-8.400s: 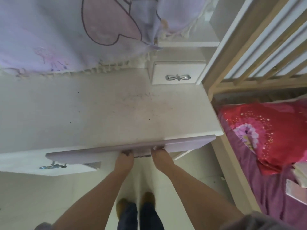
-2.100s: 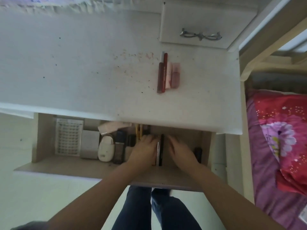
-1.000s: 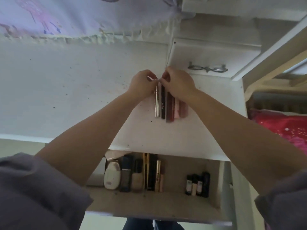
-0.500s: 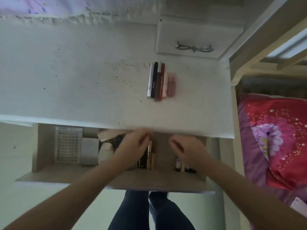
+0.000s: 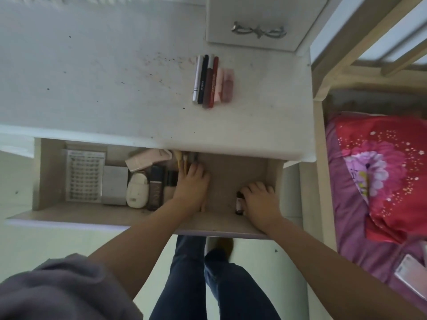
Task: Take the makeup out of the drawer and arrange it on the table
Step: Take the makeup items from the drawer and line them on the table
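Head view: you look down on a white table (image 5: 97, 72) with its drawer (image 5: 138, 219) pulled out below the front edge. Your left hand (image 5: 190, 189) lies inside the drawer near the middle, fingers curled over slim gold-toned sticks (image 5: 182, 163); whether it actually pinches them cannot be told. Your right hand (image 5: 262, 199) lies at the drawer's right end, fingers curled over small dark bottles, of which one small bottle (image 5: 239, 203) shows just beside the fingers; the grip itself is hidden, so its state cannot be told. On the left half of the drawer, from left to right, sit a clear lash tray (image 5: 84, 176), a grey box (image 5: 114, 188), a white oval case (image 5: 137, 192) and a dark foundation bottle (image 5: 156, 188), with a pink carton (image 5: 147, 159) lying across the back. On the table, six items lie side by side in a tight row (image 5: 212, 82): a white pen, a black pen, two dark red tubes and two pink tubes, all touching. A small closed drawer with a bow-shaped handle (image 5: 258, 32) stands behind the row. A red floral pillow (image 5: 381, 172) lies on the bed to your right.
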